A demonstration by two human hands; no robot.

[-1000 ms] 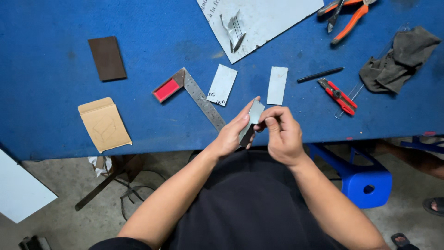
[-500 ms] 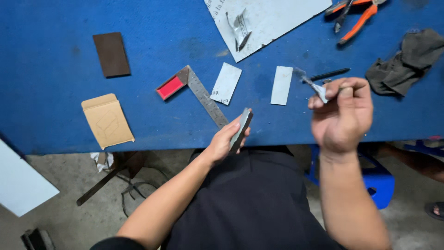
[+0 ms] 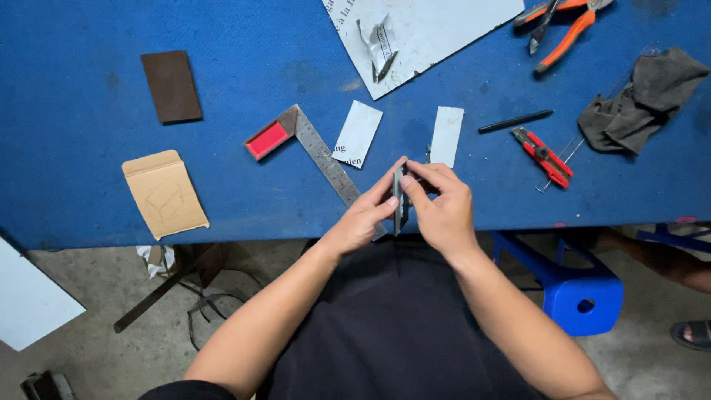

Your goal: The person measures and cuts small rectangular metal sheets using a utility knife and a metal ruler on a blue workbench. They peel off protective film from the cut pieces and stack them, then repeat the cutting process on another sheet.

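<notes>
Left hand point(image 3: 363, 218) and right hand point(image 3: 442, 204) — both closed — pinch one thin metal strip point(image 3: 398, 198).

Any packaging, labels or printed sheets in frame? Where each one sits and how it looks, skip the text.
Cardboard envelope: left on the blue table, flat, tan, flap at top.
Printed sheet: top centre, large, white-grey, tilted, a crumpled silvery wrapper on it.
Printed strip: centre, beside the try square, small white rectangle.
Plain strip: just right of it, white, upright, above the left hand and right hand.
</notes>
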